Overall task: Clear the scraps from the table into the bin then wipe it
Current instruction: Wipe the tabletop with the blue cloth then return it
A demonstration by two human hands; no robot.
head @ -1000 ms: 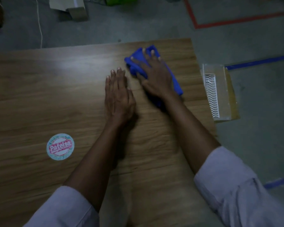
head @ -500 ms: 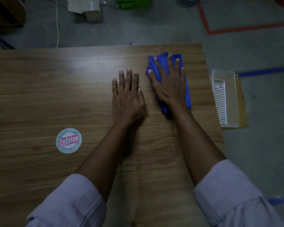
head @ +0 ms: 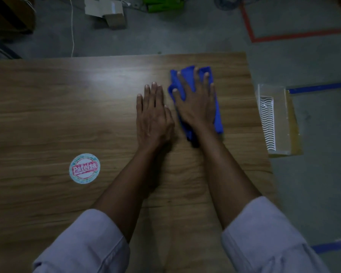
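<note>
A blue cloth [head: 218, 119] lies on the wooden table [head: 47, 115] near its far right corner. My right hand [head: 197, 103] presses flat on the cloth with fingers spread and straight. Just left of it, my left hand [head: 154, 115] rests flat on the bare wood, fingers straight and together. A clear plastic bin [head: 280, 123] stands on the floor beside the table's right edge. No scraps show on the tabletop.
A round sticker [head: 84, 168] with red lettering is stuck to the table at the left. Beyond the far edge lie a cardboard box [head: 108, 10], a green object [head: 161, 4] and a white cable [head: 72, 26]. Red and blue tape lines mark the floor.
My right hand has slid the blue cloth to the right and turned it straighter. My left hand stays flat beside it.
</note>
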